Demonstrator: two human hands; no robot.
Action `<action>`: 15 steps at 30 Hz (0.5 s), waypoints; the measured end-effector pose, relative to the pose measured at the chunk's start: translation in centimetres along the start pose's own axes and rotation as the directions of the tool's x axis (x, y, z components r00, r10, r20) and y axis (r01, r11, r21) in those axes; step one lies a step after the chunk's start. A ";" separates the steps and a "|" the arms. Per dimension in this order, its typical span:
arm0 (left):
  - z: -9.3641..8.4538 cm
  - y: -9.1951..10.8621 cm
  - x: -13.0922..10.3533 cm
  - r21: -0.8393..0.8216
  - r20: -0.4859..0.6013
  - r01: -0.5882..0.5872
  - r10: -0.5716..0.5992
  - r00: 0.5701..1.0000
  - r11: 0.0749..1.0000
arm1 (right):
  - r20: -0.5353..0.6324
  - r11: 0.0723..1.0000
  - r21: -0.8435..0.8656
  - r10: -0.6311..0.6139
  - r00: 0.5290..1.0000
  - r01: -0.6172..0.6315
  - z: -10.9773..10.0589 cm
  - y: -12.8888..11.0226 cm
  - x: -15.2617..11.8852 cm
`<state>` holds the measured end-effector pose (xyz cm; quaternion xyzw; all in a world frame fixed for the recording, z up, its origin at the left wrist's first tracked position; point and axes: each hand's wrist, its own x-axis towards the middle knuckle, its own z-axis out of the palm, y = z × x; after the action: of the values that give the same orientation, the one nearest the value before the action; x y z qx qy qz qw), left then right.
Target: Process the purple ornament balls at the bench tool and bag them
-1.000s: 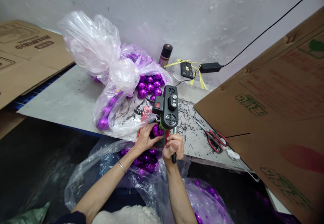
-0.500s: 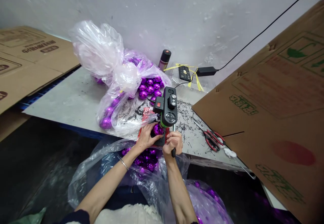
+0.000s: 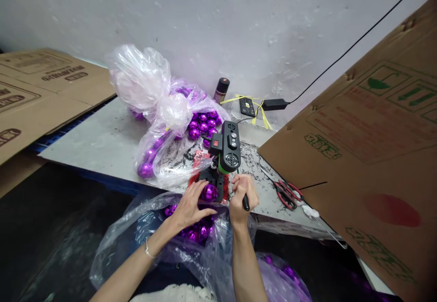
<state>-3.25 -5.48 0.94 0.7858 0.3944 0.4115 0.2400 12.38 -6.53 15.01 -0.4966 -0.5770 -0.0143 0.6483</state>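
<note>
My left hand (image 3: 191,204) is open, its thumb and fingers apart beside a shiny purple faceted ball (image 3: 209,193). That ball rests at the front of the base of a small black bench machine (image 3: 230,149), which has a red switch and a lever. My right hand (image 3: 243,197) is wrapped round the black lever handle (image 3: 246,202) at the machine's right side. Below my hands an open clear plastic bag (image 3: 116,243) holds several more purple balls (image 3: 196,234). Behind the machine, more purple balls (image 3: 203,122) lie in and beside another clear bag (image 3: 139,79).
Red-handled scissors (image 3: 287,193) lie to the right, by a large cardboard box (image 3: 358,156). At the back are a dark spray can (image 3: 221,89) and a black power adapter (image 3: 275,104). Black scraps litter the table (image 3: 92,133). Flattened cardboard (image 3: 44,97) lies left.
The purple ball has come forward from under the machine head to the front of its base. My left hand has opened and drawn back; my right hand has moved the lever handle rightward.
</note>
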 end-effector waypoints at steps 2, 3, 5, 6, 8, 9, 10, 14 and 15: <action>-1.6 -0.6 1.5 0.022 -0.071 0.013 -0.011 0.997 1.000 | -0.011 1.000 -0.008 -0.030 0.999 0.030 0.2 0.4 -0.6; -2.4 -1.3 3.2 0.040 -0.121 0.032 -0.027 0.992 0.999 | -0.022 0.999 -0.010 -0.047 0.999 0.047 0.3 0.6 -0.9; -3.8 -2.9 8.3 0.096 -0.201 0.109 -0.088 0.976 0.989 | -0.030 0.998 -0.012 -0.070 0.997 0.069 0.5 0.9 -1.2; -4.3 -3.7 11.2 0.129 -0.218 0.181 -0.150 0.964 0.975 | -0.029 0.997 -0.012 -0.078 0.997 0.078 0.5 1.0 -1.2; -5.0 -5.3 16.8 0.215 -0.192 0.349 -0.311 0.931 0.912 | -0.019 0.996 -0.011 -0.088 0.996 0.088 0.5 1.1 -1.2; -5.1 -5.8 19.0 0.258 -0.151 0.405 -0.378 0.914 0.877 | -0.015 0.995 -0.010 -0.096 0.995 0.096 0.5 1.1 -1.2; -5.0 -6.3 20.8 0.285 -0.116 0.444 -0.429 0.896 0.849 | -0.012 0.994 -0.010 -0.105 0.994 0.105 0.5 1.2 -1.2; -4.4 -7.1 23.2 0.298 -0.057 0.493 -0.500 0.864 0.818 | -0.014 0.991 -0.015 -0.131 0.991 0.131 0.4 1.5 -1.5; -4.3 -7.1 23.1 0.291 -0.055 0.499 -0.506 0.861 0.816 | -0.012 0.991 -0.018 -0.130 0.991 0.130 0.4 1.6 -1.5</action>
<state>-1.81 17.70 8.87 0.6859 0.6415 0.2599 0.2248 12.52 -6.31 12.78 -0.4632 -0.6039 -0.0645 0.6455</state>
